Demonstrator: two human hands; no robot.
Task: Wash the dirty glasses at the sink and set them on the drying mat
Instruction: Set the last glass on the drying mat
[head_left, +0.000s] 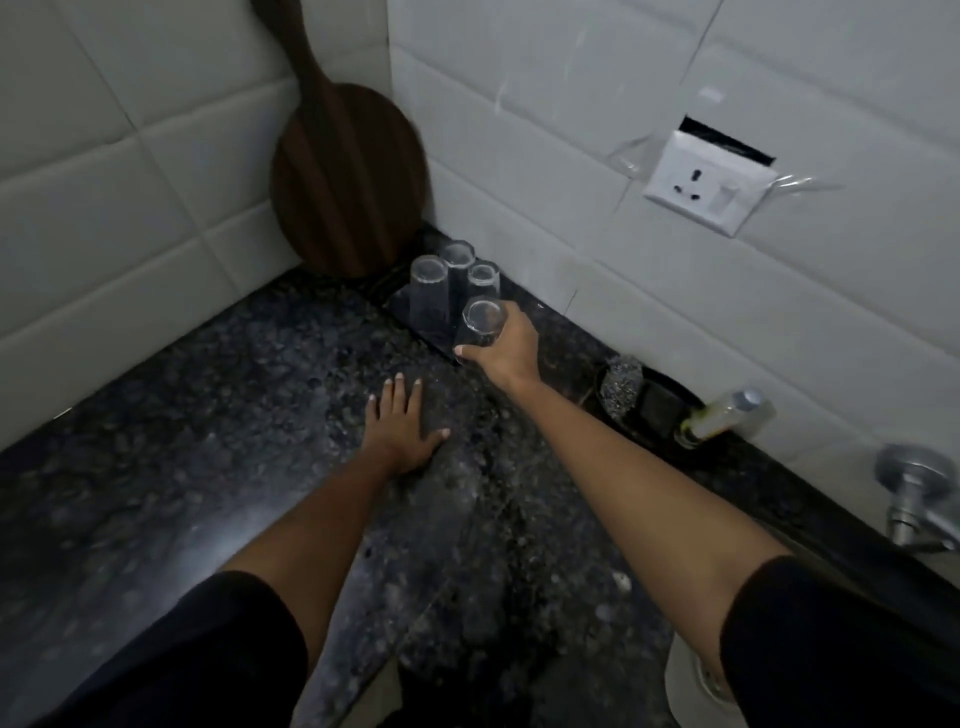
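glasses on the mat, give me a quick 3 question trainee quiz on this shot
1. How many glasses are at the mat, counting the held one?
2. True or false: the left hand holds a glass.
3. What leans in the wall corner: A) board B) pan C) tray

Key: 1. Four; the right hand holds the nearest glass. 2. False, it lies flat on the counter. 3. A
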